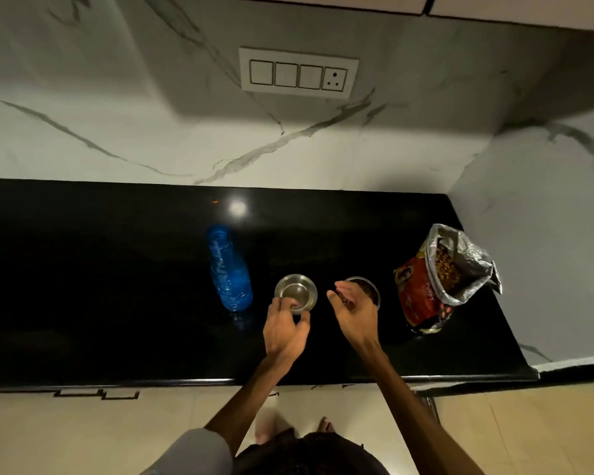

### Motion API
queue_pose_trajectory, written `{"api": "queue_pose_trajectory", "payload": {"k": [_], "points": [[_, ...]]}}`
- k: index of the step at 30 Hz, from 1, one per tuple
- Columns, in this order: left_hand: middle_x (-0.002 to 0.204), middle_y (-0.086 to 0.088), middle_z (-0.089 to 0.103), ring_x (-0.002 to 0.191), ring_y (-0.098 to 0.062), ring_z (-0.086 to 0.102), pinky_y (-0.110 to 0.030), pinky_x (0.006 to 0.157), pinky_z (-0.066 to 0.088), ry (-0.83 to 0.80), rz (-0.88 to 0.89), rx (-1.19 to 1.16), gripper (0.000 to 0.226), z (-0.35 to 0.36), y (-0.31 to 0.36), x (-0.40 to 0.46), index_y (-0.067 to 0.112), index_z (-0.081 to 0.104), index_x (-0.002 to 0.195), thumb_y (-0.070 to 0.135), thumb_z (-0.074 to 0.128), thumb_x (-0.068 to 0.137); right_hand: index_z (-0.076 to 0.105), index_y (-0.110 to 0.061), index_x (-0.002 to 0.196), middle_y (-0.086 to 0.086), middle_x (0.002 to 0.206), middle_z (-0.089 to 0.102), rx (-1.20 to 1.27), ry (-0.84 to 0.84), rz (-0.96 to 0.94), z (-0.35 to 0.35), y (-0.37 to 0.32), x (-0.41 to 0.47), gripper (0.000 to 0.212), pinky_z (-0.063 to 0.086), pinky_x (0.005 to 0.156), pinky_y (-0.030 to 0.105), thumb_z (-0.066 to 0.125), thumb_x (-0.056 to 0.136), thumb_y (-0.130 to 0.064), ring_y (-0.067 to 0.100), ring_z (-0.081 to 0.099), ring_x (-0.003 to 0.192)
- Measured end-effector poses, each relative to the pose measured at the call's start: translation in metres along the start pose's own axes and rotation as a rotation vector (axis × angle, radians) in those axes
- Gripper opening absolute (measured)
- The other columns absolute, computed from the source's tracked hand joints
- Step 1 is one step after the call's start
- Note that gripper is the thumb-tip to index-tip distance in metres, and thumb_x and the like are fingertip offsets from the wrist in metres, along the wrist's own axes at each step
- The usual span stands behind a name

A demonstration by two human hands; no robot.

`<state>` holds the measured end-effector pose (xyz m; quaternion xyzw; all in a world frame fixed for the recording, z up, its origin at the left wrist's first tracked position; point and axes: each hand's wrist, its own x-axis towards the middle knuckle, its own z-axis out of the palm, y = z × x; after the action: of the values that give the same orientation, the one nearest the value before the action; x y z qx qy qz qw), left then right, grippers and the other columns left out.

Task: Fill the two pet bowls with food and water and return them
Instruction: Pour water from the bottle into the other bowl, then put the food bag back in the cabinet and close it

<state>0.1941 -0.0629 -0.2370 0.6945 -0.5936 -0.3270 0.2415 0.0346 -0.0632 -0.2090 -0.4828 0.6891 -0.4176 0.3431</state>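
On the glossy black stone counter (117, 286), the left hand (285, 329) pinches the near rim of a small clear glass bowl (296, 292) that appears to hold water, fingers curled over its edge. Just right of it, the right hand (352, 310) hovers with loosely spread fingers over a second clear glass bowl (371, 289) holding brown kibble, gripping nothing. A blue plastic bottle (228, 269) stands left of the bowls; an open red-and-silver pet food bag (443, 279) stands to their right.
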Motion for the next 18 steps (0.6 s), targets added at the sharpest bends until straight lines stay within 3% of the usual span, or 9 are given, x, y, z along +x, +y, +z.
{"api": "queue_pose_trajectory", "payload": {"k": [6, 9, 14, 18], "points": [[0.128, 0.004, 0.056, 0.099, -0.016, 0.063, -0.025, 0.077, 0.042, -0.063, 0.077, 0.015, 0.029, 0.018, 0.031, 0.001, 0.023, 0.062, 0.12, 0.041, 0.063, 0.098, 0.072, -0.026, 0.117, -0.012, 0.113, 0.074, 0.047, 0.072, 0.055, -0.043, 0.016, 0.004, 0.022, 0.054, 0.097, 0.027, 0.074, 0.095, -0.029, 0.003, 0.067, 0.112], [0.127, 0.004, 0.057, 0.094, -0.017, 0.066, -0.03, 0.076, 0.048, -0.086, 0.092, -0.002, 0.029, 0.026, 0.047, 0.001, 0.026, 0.06, 0.122, 0.043, 0.062, 0.098, 0.071, -0.025, 0.116, -0.011, 0.113, 0.075, 0.062, 0.098, 0.047, -0.062, 0.019, 0.006, 0.021, 0.056, 0.094, 0.025, 0.074, 0.096, -0.027, 0.0, 0.067, 0.112], [0.119, 0.004, 0.059, 0.103, -0.017, 0.063, -0.037, 0.083, 0.055, -0.079, 0.178, -0.046, 0.027, 0.037, 0.077, 0.004, 0.022, 0.063, 0.118, 0.038, 0.067, 0.097, 0.072, -0.023, 0.117, -0.01, 0.109, 0.076, 0.125, 0.171, 0.075, -0.09, 0.016, 0.014, 0.021, 0.057, 0.091, 0.022, 0.075, 0.096, -0.024, -0.005, 0.069, 0.104], [0.123, 0.006, 0.058, 0.115, -0.015, 0.059, -0.032, 0.093, 0.05, -0.119, 0.205, -0.039, 0.027, 0.042, 0.099, 0.01, 0.024, 0.063, 0.12, 0.038, 0.065, 0.097, 0.071, -0.023, 0.116, -0.01, 0.11, 0.075, 0.184, 0.211, 0.085, -0.113, 0.009, 0.019, 0.019, 0.057, 0.088, 0.021, 0.074, 0.097, -0.025, -0.003, 0.07, 0.102]]}}
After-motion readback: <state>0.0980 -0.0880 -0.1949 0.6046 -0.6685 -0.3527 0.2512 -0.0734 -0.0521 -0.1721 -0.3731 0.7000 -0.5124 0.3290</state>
